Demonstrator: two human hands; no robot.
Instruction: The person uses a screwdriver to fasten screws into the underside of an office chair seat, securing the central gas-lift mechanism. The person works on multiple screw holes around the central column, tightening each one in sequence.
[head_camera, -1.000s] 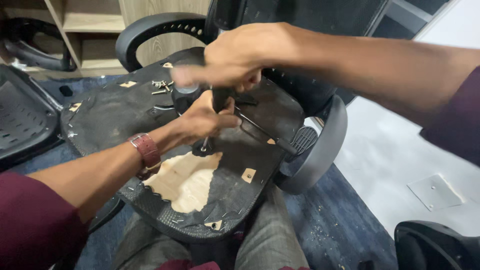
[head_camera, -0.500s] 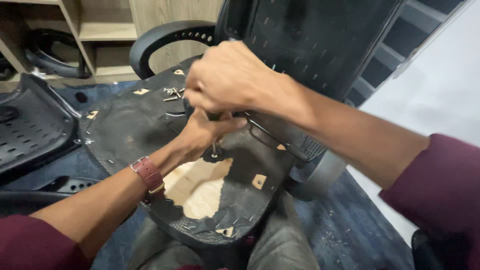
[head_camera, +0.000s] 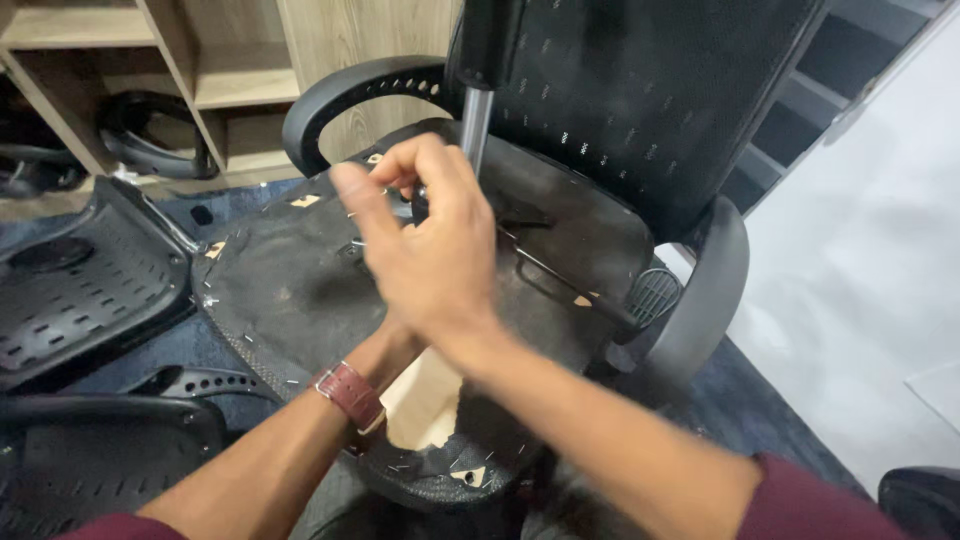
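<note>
Since the frame 0.5 s ago, the view has tilted up and the right hand (head_camera: 425, 245) has been drawn back toward the camera; more of the chrome post (head_camera: 476, 125) and mesh backrest (head_camera: 640, 90) is now seen. An office chair lies tipped over, underside of the seat (head_camera: 300, 290) facing up, approx. centre frame; its black lining is torn, showing pale wood (head_camera: 425, 405) near the lower edge, w/ staples along the rim. Right hand is blurred, fingers loosely curled, thumb and forefinger near each other at the mechanism by the post; whether anything is pinched cannot be told. Left hand is hidden behind the right; only the forearm and a brown watch strap (head_camera: 350, 395) are seen, reaching to the seat's middle; its state cannot be told. Armrests (head_camera: 345, 95) curve at both sides; spare seat shells (head_camera: 80, 290) lie to the left, shelves (head_camera: 215, 85) behind.

For the step to be done well, judged from this: the seat should be kept steadied by the left hand; small fittings should be gripped firmly at the fingertips; loose staples and torn edges should be avoided.
</note>
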